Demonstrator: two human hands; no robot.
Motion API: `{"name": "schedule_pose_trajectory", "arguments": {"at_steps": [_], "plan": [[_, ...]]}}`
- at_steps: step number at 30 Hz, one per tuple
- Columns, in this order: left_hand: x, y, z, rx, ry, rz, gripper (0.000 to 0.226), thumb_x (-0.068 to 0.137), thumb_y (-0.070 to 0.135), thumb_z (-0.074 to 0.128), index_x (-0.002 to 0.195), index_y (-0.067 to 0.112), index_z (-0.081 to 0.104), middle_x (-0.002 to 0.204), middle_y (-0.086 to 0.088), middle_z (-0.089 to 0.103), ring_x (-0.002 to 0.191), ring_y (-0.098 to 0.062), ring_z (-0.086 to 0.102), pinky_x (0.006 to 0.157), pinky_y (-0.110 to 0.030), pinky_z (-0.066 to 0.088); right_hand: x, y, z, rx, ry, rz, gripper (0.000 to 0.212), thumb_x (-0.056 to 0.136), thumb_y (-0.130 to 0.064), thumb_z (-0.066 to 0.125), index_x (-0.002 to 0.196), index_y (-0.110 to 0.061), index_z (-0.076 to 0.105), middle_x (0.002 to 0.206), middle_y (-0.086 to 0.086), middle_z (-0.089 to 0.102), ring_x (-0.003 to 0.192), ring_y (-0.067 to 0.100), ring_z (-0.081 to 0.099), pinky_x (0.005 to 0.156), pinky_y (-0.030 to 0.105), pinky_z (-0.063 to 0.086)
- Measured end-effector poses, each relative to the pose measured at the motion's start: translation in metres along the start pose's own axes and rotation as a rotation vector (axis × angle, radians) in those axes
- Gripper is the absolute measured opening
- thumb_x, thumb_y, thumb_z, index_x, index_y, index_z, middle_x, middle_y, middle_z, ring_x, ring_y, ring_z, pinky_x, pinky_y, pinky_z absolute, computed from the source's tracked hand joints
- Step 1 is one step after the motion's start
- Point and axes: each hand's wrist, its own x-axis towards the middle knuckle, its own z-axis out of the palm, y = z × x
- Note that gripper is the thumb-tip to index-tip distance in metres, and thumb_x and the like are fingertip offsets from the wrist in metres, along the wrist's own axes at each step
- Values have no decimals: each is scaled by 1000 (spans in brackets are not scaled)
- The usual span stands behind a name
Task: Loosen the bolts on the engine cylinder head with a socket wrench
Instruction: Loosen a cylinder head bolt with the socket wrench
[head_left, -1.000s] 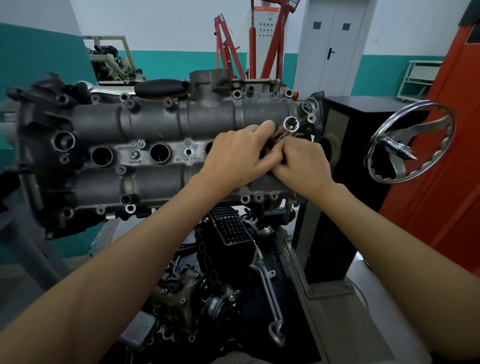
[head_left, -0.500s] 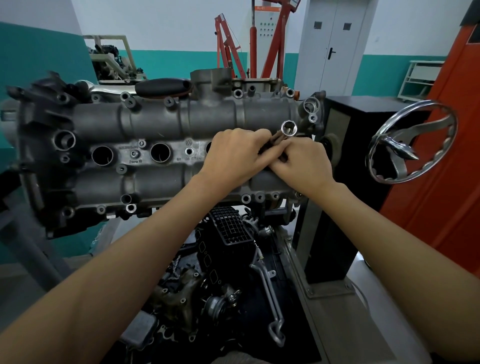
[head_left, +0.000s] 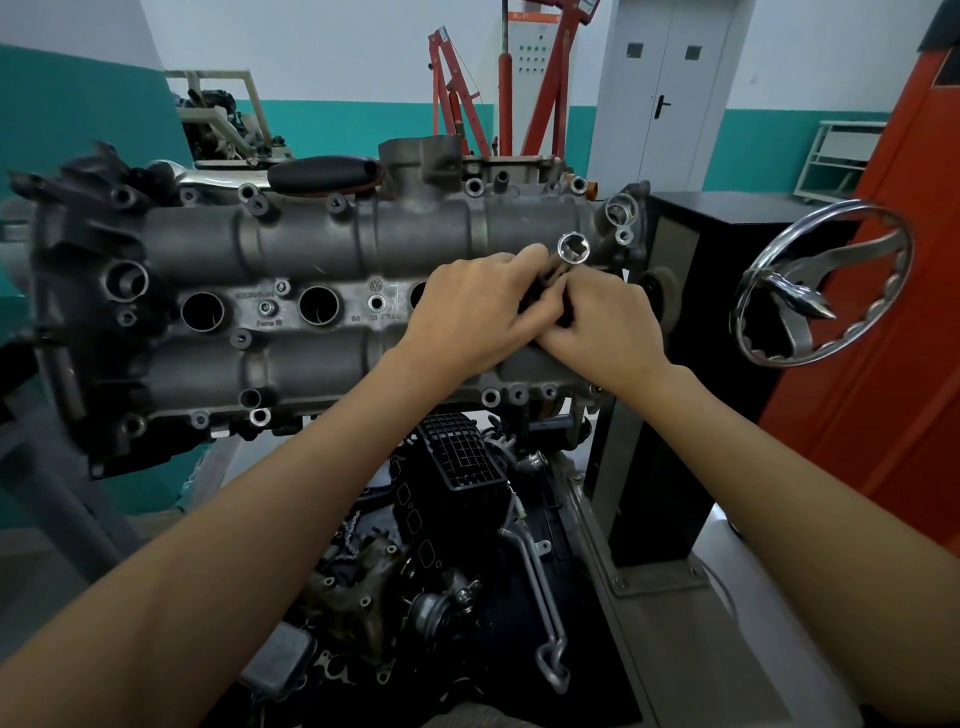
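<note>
The grey engine cylinder head (head_left: 311, 260) stands tilted on a stand, with several bolts along its edges, one of them a bolt (head_left: 266, 307) between two round holes. Over its right part my left hand (head_left: 467, 312) and my right hand (head_left: 608, 322) meet and both grip the socket wrench (head_left: 563, 257). Its shiny open socket end (head_left: 573, 247) sticks up above my fingers. The rest of the wrench is hidden between my hands.
A chrome handwheel (head_left: 821, 286) sits on the black stand column (head_left: 691, 312) at right, with an orange panel (head_left: 909, 312) behind. Engine parts and a bent metal rod (head_left: 540, 597) lie on the tray below. A red engine hoist (head_left: 467, 104) stands at the back.
Both hands with the wrench have shifted slightly down; the socket end has tilted a little to the left. The grip is the same.
</note>
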Motion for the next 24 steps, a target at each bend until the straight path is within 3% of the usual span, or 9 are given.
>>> {"name": "schedule_pose_trajectory", "arguments": {"at_steps": [3,6,8,10,14,20,24], "plan": [[0,-2,0,41,-25,-8,41,93,42,46,75,7,57,56,-5,55,52,-26,53,49,-29,33,0,1,0,6,-10,6,20,75,-44,43,68,-26,47,53,-16,39,57,10,44,47,18,28],[0,-2,-1,24,-16,-23,49,91,47,46,67,6,58,51,-6,53,50,-25,52,49,-28,30,0,3,1,23,38,-2,35,74,-44,38,69,-18,60,56,-10,46,56,9,43,47,18,26],[0,-1,0,21,-13,-19,55,90,53,41,66,7,58,51,-6,54,50,-24,52,49,-28,30,-1,3,1,14,50,-7,32,77,-39,43,69,-14,62,56,-5,51,55,11,41,46,21,24],[0,-1,-1,31,-9,-16,59,87,59,31,68,8,54,52,-4,54,50,-22,50,48,-28,29,-2,4,1,-3,55,-15,23,78,-32,50,63,-16,55,53,-8,43,52,11,39,45,18,21],[0,1,-2,9,18,-9,40,83,53,31,72,15,37,55,2,48,48,-20,43,46,-28,31,-1,2,0,-19,13,-15,18,80,-28,54,66,-22,44,55,-14,37,54,12,39,46,23,22],[0,1,1,66,1,4,45,83,47,26,88,10,51,69,0,59,57,-25,53,50,-28,28,0,1,-1,18,4,-6,12,76,-32,46,78,-22,39,57,-21,32,53,5,34,47,16,25],[0,-1,1,91,-36,-1,36,93,41,41,85,9,54,62,-2,55,57,-29,55,50,-32,34,-1,0,0,10,12,-6,16,74,-35,45,69,-24,36,53,-20,29,51,11,36,45,20,24]]}}
